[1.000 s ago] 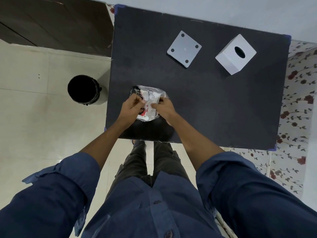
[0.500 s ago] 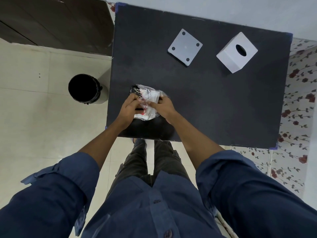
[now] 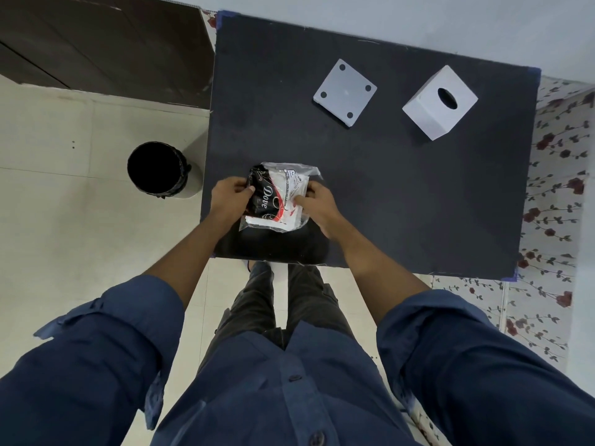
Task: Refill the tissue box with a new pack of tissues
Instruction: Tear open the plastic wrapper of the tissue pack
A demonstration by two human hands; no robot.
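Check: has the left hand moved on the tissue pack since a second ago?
Yes. The left hand slid outward to the tissue pack's left edge, toward the bin.

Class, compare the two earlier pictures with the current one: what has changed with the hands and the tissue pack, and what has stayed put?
The left hand and right hand, earlier close together over the middle of the tissue pack, have moved apart to its left and right edges, so the printed front now shows. Both keep hold of it. The tissue box, square plate and bin stayed where they were.
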